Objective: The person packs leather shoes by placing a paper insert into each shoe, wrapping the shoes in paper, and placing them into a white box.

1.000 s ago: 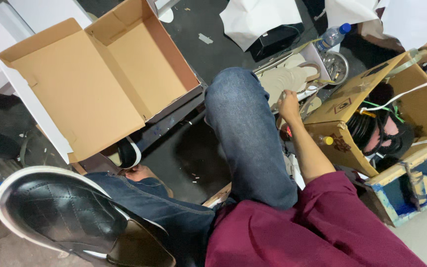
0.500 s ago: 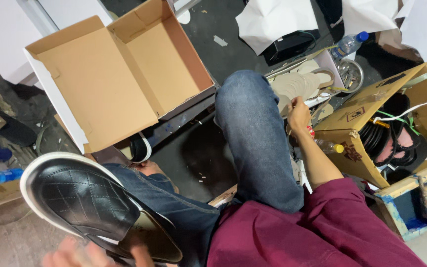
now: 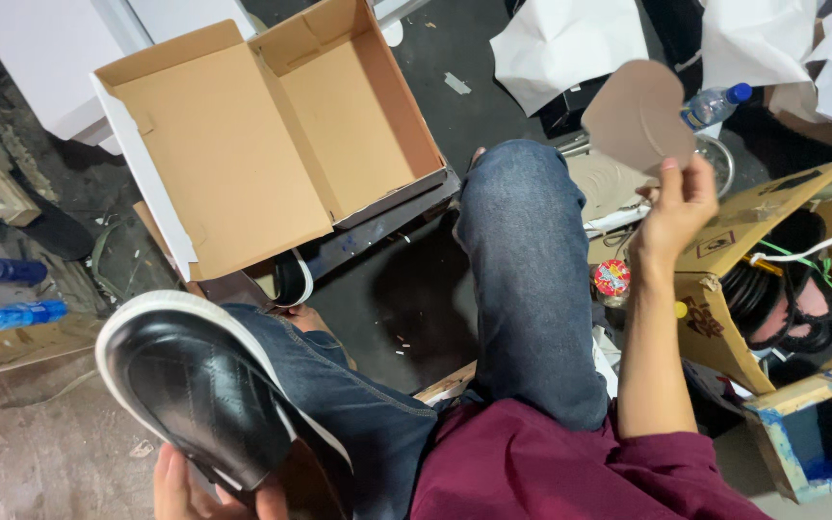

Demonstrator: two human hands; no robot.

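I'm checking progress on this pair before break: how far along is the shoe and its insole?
Done: the shoebox lies open and empty. In hand: the left hand grips the black shoe with the white sole from beneath, while the right hand holds up a tan insole. Left: the insole is not yet in the shoe, and the shoe is not yet in the box.

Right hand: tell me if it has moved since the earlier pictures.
Yes. The right hand has risen from beside the knee, now holding a tan insole above the knee's level.
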